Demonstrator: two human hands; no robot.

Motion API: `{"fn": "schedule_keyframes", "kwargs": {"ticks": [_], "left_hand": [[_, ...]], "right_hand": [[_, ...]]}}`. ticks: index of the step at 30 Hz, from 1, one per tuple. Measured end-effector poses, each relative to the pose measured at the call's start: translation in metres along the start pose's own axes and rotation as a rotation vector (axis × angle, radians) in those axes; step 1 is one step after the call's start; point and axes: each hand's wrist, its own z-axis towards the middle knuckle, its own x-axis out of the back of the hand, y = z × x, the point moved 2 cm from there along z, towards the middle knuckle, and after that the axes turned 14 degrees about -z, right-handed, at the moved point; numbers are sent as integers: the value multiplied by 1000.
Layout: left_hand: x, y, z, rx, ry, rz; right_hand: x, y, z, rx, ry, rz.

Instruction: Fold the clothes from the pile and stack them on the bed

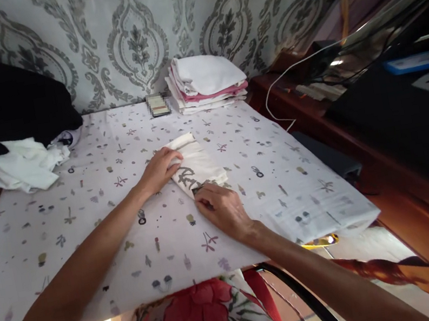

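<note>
A small folded white cloth (203,163) with dark printed marks lies on the patterned sheet in the middle of the table. My left hand (161,168) is closed on its left edge, with the thumb and fingers bent over the fabric. At the near right corner, my right hand (224,208) grips the cloth with curled fingers. Part of the cloth is hidden under both hands.
A stack of folded white and pink cloths (208,76) stands at the back by the patterned curtain (136,36). A small box (158,105) sits beside it. Black and white clothes (3,102) are heaped at left. Dark wooden furniture (393,196) with cables borders the right.
</note>
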Motion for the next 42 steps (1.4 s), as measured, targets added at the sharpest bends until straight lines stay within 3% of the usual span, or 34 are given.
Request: {"fn": "schedule_keyframes", "kwargs": {"ticks": [7,13,19,24,30,33,36,39,42], "left_hand": [[-3,-2,-2,-33,22,-11],[-1,3,-4,-42,13,0],[-2,7,-8,-53,11,24],[-2,5,-8,-78,-5,40],[-3,15,-11,-83,3,80],[-9,16,-15,-89,-14,114],[-10,4,-13,-17,-109,132],[2,-17,-2,84,-175,141],[17,-38,12,186,-181,184]], "right_hand": [[-3,0,-2,-45,33,4],[7,-7,-6,163,-34,27],[21,-3,5,140,198,-16],[13,1,6,276,130,-108],[20,5,21,243,271,-28],[5,9,32,154,270,-119],[-25,15,32,131,202,-233],[-46,22,24,157,165,-287],[-47,26,19,179,143,-285]]}}
